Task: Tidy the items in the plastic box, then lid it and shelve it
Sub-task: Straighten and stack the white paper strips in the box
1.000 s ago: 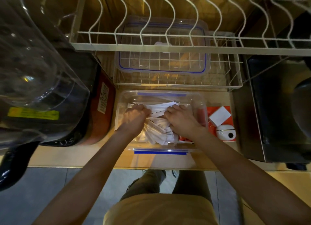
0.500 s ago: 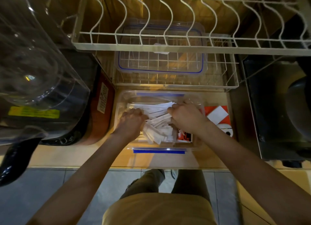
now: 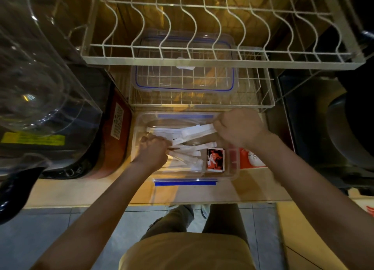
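Note:
A clear plastic box [image 3: 232, 175] with blue clips sits on the counter in front of me. Several white paper-wrapped sticks [image 3: 189, 148] lie jumbled inside, with a red and black sachet [image 3: 215, 159] at the near right. My left hand [image 3: 154, 151] is inside the box at the left, closed around the near ends of some white sticks. My right hand [image 3: 238, 127] is at the far right corner, gripping the other ends of a bundle of white sticks. The clear lid [image 3: 185, 77] with a blue seal lies on the lower wire shelf [image 3: 261, 101] behind the box.
An upper wire dish rack [image 3: 222, 63] overhangs the shelf. A large clear water jug [image 3: 40, 83] and a dark red appliance [image 3: 119, 140] stand to the left. A red and white packet [image 3: 252, 158] lies right of the box. A dark appliance [image 3: 315, 128] fills the right side.
My right hand has moved back and to the right, pulling a bundle of white sticks toward the far right corner and uncovering the red and black sachet. My left hand stays at the left.

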